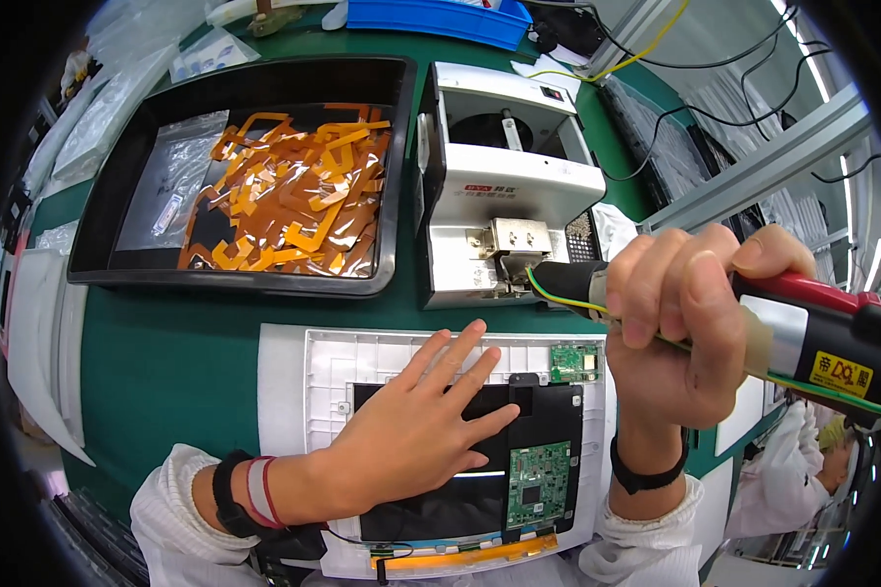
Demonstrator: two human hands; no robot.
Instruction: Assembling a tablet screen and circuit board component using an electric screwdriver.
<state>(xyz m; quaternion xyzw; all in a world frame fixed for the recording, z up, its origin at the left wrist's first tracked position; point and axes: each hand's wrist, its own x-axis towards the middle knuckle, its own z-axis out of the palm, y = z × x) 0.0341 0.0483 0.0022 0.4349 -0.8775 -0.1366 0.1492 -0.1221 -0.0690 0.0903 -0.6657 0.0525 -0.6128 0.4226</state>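
My left hand (416,435) lies with its fingers spread over a white plastic housing (325,364) that holds black panels. A green circuit board (548,470) sits in the housing right of that hand, and a smaller green board (570,362) is at its upper right corner. In my right hand (680,318), closed round it, is a red and black electric screwdriver (827,338). Its dark front end points left, at the metal outlet of a white screw feeder (519,191). Whether a screw is on the tip, I cannot tell.
A black tray (240,282) of orange flexible strips and a clear plastic bag stands at the far left. Behind it is a blue bin (436,22). Cables hang by a metal frame (764,161) at the right, where another person's white sleeve (778,489) shows.
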